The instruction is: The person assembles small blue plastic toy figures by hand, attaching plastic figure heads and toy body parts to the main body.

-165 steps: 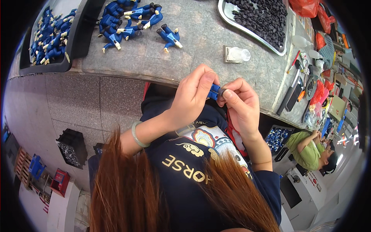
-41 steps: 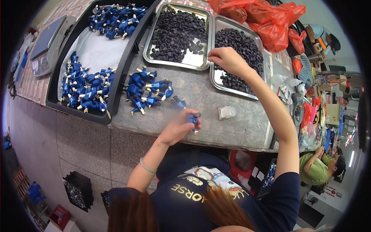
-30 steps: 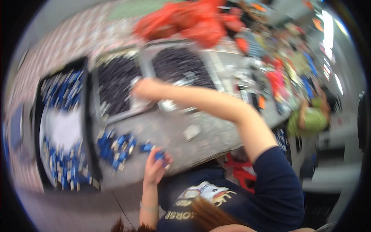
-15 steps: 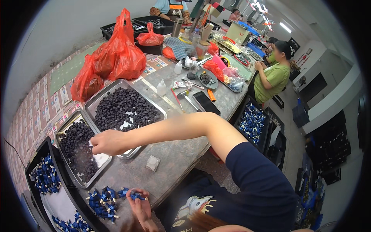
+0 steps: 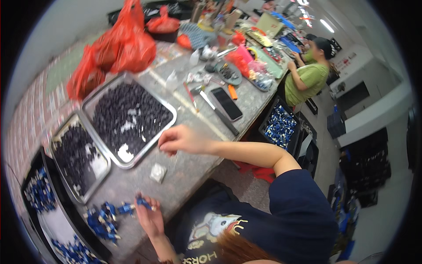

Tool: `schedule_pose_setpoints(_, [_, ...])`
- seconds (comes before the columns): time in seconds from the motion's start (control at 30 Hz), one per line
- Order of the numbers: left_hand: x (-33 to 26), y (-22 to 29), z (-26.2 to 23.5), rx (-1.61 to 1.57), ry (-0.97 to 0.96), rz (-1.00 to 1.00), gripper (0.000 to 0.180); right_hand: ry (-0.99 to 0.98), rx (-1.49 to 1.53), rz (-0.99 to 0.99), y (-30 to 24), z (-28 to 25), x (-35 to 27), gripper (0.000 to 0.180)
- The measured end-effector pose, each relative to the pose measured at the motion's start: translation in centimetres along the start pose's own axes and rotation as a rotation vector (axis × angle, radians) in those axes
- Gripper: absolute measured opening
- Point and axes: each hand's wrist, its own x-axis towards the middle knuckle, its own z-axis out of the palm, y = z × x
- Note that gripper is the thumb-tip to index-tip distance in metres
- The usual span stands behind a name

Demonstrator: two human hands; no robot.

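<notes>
My left hand (image 5: 150,221), low at the table's near edge, is closed on a small blue figure (image 5: 144,203) with pale ends. My right hand (image 5: 179,140) hovers over the table just right of the larger metal tray (image 5: 174,115), fingertips pinched; whatever they hold, if anything, is too small and blurred to make out. Small dark purple-black pieces (image 5: 125,105) fill most of that tray. More of them lie in the smaller metal tray (image 5: 105,169) beside it. A pile of blue figures (image 5: 102,222) sits left of my left hand. Between my hands lies a whitish square block (image 5: 158,172).
A black bin (image 5: 77,220) of blue figures stands at the left edge. Red plastic bags (image 5: 132,53) rise behind the trays. A phone (image 5: 227,104), a hammer (image 5: 209,100) and an orange piece (image 5: 232,91) lie farther right. A person in green (image 5: 306,79) sits along the table.
My right hand has left the smaller tray and moved right, past the larger tray's near corner. My left hand still holds the blue figure. The whole view has shifted somewhat.
</notes>
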Motion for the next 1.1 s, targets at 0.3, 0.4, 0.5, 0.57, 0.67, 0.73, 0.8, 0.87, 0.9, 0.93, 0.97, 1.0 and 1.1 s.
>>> schedule_pose_setpoints(0.3, [1.1, -0.7, -0.3, -0.084, -0.019, 0.063, 0.03, 0.043, 0.022, 0.149, 2.1, 0.2, -1.6, 0.012])
schedule_pose_setpoints(0.4, [1.6, -0.9, -0.6, -0.116, -0.008, 0.063, 0.03, 0.026, 0.034, 0.202, 2.3, 0.6, -0.7, 0.013])
schedule_pose_setpoints(0.5, [1.6, -0.9, -1.0, -0.147, -0.029, 0.061, 0.03, 0.003, 0.013, 0.238, 2.5, 1.2, -0.3, 0.012])
schedule_pose_setpoints(0.57, [1.5, -0.9, -1.0, -0.158, -0.022, 0.041, 0.03, -0.019, -0.017, 0.251, 2.6, 1.5, -0.2, 0.012])
schedule_pose_setpoints(0.67, [1.5, -0.7, -1.0, -0.163, -0.034, 0.02, 0.03, -0.002, -0.076, 0.223, 3.0, 1.8, 0.0, 0.011])
schedule_pose_setpoints(0.73, [1.5, -0.7, -1.1, -0.221, -0.027, 0.014, 0.028, 0.003, -0.068, 0.198, 3.0, 2.1, 0.2, 0.01])
schedule_pose_setpoints(0.8, [1.4, -0.7, -1.2, -0.225, -0.027, 0.012, 0.028, -0.011, -0.085, 0.207, 3.1, 2.3, 0.3, 0.009])
schedule_pose_setpoints(0.87, [1.4, -0.7, -1.2, -0.226, -0.028, 0.016, 0.028, -0.021, -0.1, 0.211, 3.3, 2.4, 0.5, 0.009])
schedule_pose_setpoints(0.9, [1.4, -0.8, -1.1, -0.221, -0.034, 0.019, 0.028, -0.024, -0.117, 0.208, 3.4, 2.3, 0.6, 0.009])
schedule_pose_setpoints(0.93, [1.4, -0.8, -1.2, -0.224, -0.028, 0.021, 0.028, -0.026, -0.132, 0.204, 3.4, 2.3, 0.6, 0.009])
schedule_pose_setpoints(0.97, [1.4, -0.8, -1.3, -0.208, -0.036, 0.021, 0.03, -0.031, -0.133, 0.209, 3.4, 2.3, 0.6, 0.009])
schedule_pose_setpoints(1.0, [1.4, -0.9, -1.3, -0.191, -0.044, 0.021, 0.031, -0.017, -0.143, 0.232, 3.3, 2.3, 0.7, 0.01])
schedule_pose_setpoints(1.1, [1.5, -0.9, -1.3, -0.182, -0.049, 0.023, 0.031, 0.001, -0.133, 0.267, 3.2, 2.3, 0.9, 0.011])
